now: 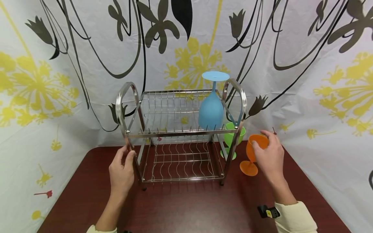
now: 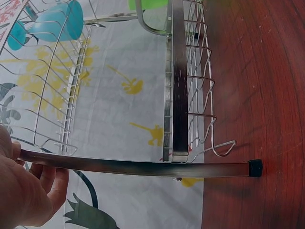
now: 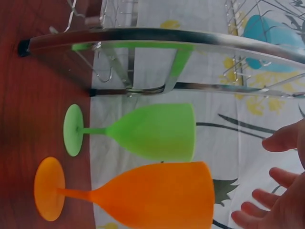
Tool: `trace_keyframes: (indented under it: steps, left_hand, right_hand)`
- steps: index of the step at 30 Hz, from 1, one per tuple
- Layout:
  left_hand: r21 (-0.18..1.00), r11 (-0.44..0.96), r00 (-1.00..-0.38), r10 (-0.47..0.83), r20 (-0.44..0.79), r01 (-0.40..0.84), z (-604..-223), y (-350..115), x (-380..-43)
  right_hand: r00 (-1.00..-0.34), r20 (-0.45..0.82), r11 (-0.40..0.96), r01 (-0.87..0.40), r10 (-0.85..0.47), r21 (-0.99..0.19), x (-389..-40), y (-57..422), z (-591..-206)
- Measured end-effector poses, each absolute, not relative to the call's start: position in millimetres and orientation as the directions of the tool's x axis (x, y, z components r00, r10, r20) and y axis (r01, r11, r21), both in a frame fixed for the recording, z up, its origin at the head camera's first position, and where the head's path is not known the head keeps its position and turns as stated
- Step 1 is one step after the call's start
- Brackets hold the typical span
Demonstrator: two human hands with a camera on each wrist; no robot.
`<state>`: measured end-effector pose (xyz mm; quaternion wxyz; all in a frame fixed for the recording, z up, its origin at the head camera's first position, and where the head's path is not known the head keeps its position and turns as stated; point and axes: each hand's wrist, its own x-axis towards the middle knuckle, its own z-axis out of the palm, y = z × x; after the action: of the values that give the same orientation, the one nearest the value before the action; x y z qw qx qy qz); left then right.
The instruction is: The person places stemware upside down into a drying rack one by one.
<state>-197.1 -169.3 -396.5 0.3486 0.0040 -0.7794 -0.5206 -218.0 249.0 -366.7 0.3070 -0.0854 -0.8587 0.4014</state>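
Note:
A two-tier metal dish rack stands on the table, and my left hand grips its left front post between thumb and fingers. On the upper tier, at the right, a blue goblet sits upside down with its foot in the air. Two more goblets stand upright to the right of the rack: a green one, partly behind the post in the head view, and an orange one nearer me. Just beyond the orange rim, my right hand has its fingers spread, apart from the goblet in the right wrist view.
The dark red wooden table carries the rack and the two standing goblets. Behind and on both sides hangs a white sheet with yellow and grey flowers. The rack's lower wire tier has wavy wires.

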Motion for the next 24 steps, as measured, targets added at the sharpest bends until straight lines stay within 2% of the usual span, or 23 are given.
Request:
trace_keyframes:
  steps: [12,24]
  left_hand:
    - [0.812,0.462,-0.754,-0.37,0.543,0.358,-397.7,-168.3,-197.8]
    - [0.814,0.46,-0.761,-0.364,0.537,0.355,-397.8,-168.0,-198.2]
  right_hand:
    - [-0.849,0.304,0.654,0.063,0.432,-0.754,-225.9,263.4,-382.5]
    - [-0.868,0.204,0.611,0.135,0.453,-0.78,-236.6,274.5,-403.8]
